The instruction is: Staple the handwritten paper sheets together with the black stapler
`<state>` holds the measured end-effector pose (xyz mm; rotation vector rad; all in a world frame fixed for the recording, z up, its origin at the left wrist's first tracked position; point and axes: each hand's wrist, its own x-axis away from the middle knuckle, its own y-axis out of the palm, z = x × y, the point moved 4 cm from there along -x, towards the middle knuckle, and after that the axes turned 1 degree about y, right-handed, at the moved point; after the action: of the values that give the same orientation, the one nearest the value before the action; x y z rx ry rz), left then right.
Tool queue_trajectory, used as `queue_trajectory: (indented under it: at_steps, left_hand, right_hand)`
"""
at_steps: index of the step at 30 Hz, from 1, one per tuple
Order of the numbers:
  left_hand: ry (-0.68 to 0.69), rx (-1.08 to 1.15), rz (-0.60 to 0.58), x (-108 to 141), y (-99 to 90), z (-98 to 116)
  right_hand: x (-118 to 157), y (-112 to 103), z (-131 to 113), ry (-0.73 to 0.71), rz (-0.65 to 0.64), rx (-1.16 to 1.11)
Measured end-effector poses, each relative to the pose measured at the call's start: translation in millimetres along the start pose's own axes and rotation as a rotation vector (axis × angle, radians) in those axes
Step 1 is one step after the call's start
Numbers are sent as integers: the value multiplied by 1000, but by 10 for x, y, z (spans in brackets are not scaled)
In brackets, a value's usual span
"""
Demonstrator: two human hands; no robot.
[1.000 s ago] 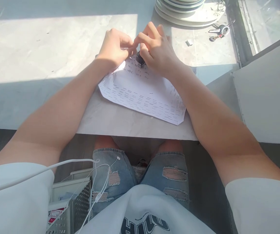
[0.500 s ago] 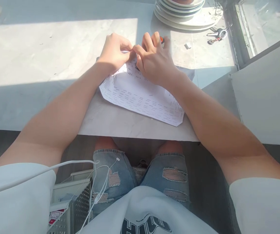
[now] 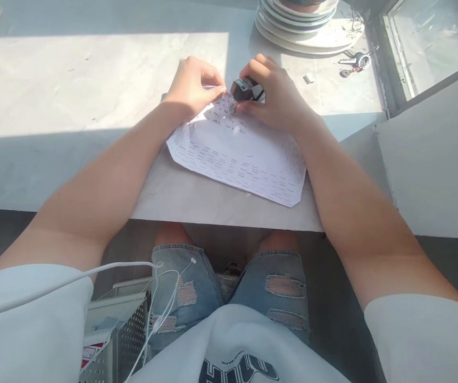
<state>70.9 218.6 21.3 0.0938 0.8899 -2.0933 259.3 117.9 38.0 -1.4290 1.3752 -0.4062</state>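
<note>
White paper (image 3: 248,154) with rows of short dark dashes lies on the pale table (image 3: 173,194), its lower corners cut off at a slant. My left hand (image 3: 197,88) pinches the paper's top edge between thumb and fingers. Just right of it, my right hand (image 3: 272,90) is closed around a small black object (image 3: 247,89), whose dark end touches or hovers close to the paper's top edge. What the black object is cannot be made out clearly.
A stack of plates (image 3: 304,40) stands at the back right, with keys (image 3: 358,61) beside it near the window frame. A small white piece (image 3: 308,78) lies in front of the plates. A white cable (image 3: 113,264) hangs over my lap, near a grey basket (image 3: 133,330).
My right hand has turned and drawn slightly right, away from my left fingertips, bringing the black object into view. My left hand has shifted slightly right, still pinching the paper.
</note>
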Motion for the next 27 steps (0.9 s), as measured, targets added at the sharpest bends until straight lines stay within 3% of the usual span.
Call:
queue_trajectory:
  at_steps: [4, 7, 9, 11, 13, 16, 19, 22, 27]
  left_hand:
    - [-50, 0, -70, 20, -26, 64]
    - [-96, -11, -71, 33, -53, 93]
    - [-134, -24, -75, 37, -55, 79]
    - [-123, -29, -84, 28, -40, 51]
    - [-64, -14, -39, 4, -30, 13]
    - [3, 9, 57, -42, -19, -62]
    - [16, 13, 50, -76, 7, -128]
    - [33, 55, 24, -91, 17, -170]
    - [53, 58, 57, -95, 16, -225]
  right_hand:
    - [3, -35, 181, 190, 106, 136]
    - [16, -158, 251, 296, 285, 169]
    - [31, -279, 211, 281, 427, 165]
    - [35, -352, 99, 210, 476, 138]
    - [23, -332, -44, 156, 406, 112]
    - [-6, -147, -217, 172, 182, 41]
    - [-22, 42, -302, 235, 5, -78]
    - [-22, 70, -341, 249, -36, -86]
    - [13, -72, -323, 196, -138, -22]
